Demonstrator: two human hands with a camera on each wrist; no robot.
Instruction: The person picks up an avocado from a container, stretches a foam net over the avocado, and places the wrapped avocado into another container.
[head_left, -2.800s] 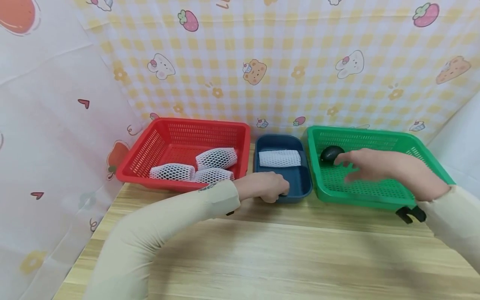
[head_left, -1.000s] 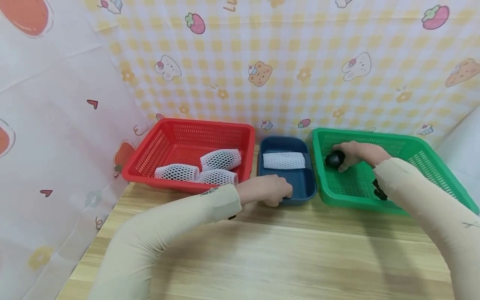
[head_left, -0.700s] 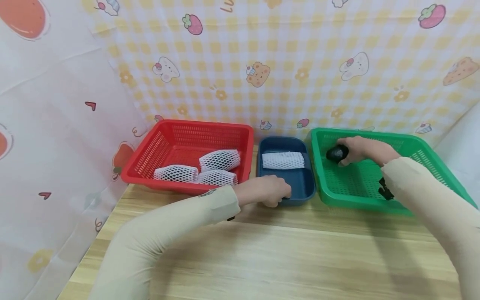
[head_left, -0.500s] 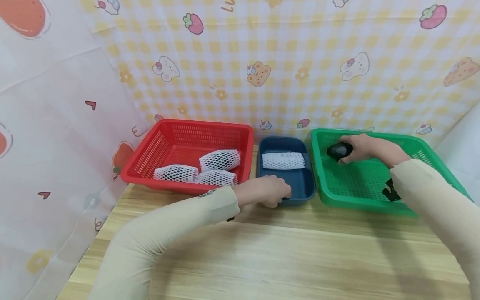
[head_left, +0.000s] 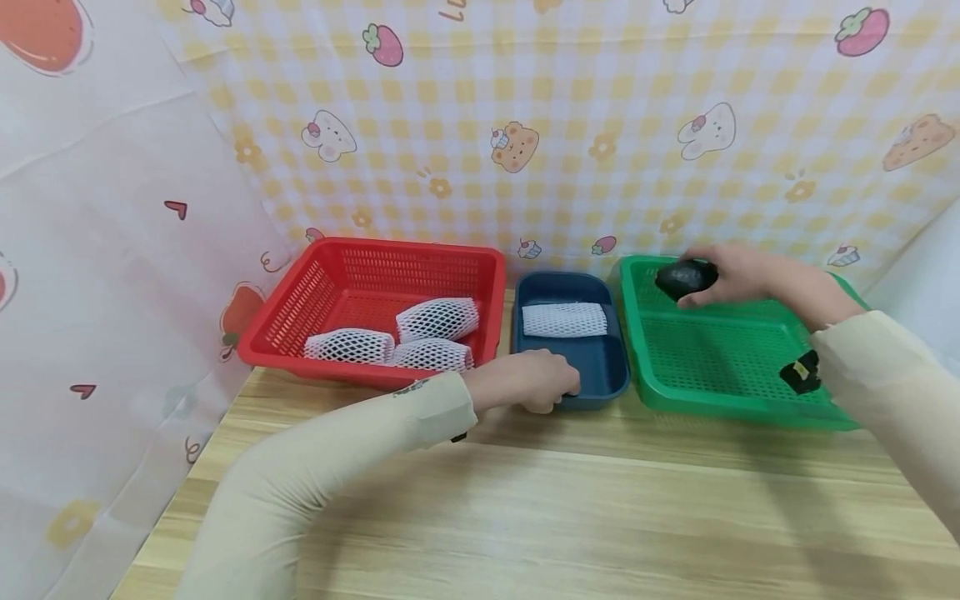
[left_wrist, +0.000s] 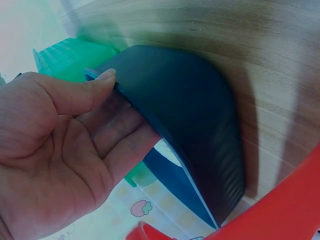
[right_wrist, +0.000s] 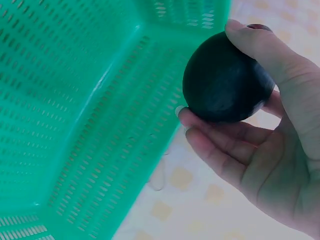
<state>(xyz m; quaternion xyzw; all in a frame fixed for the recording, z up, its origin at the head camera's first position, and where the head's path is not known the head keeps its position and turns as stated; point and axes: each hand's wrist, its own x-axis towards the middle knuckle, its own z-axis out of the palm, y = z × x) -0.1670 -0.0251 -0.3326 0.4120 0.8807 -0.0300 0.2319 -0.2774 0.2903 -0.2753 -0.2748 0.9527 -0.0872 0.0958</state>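
My right hand [head_left: 731,273] grips a dark, smooth avocado [head_left: 686,279], held up over the back left of the green basket [head_left: 705,408]. In the right wrist view the thumb lies on one side of the avocado [right_wrist: 225,80] and the fingers curl under the other. My left hand [head_left: 536,379] pinches the front rim of a small blue bin [head_left: 603,375]; in the left wrist view the thumb is outside the bin wall [left_wrist: 170,90] and the fingers are inside. White foam net sleeves [head_left: 564,320] lie flat across the back of that bin.
To the left stands a red basket [head_left: 367,250] with three foam-netted dark things [head_left: 438,319] in its front right part. All three containers stand side by side on the wooden table [head_left: 525,517], close to a patterned cloth [head_left: 555,192] behind.
The right hand first reached open toward the avocado in the green basket, then took hold of it and raised it up and slightly right. The left hand has stayed on the blue bin's rim.
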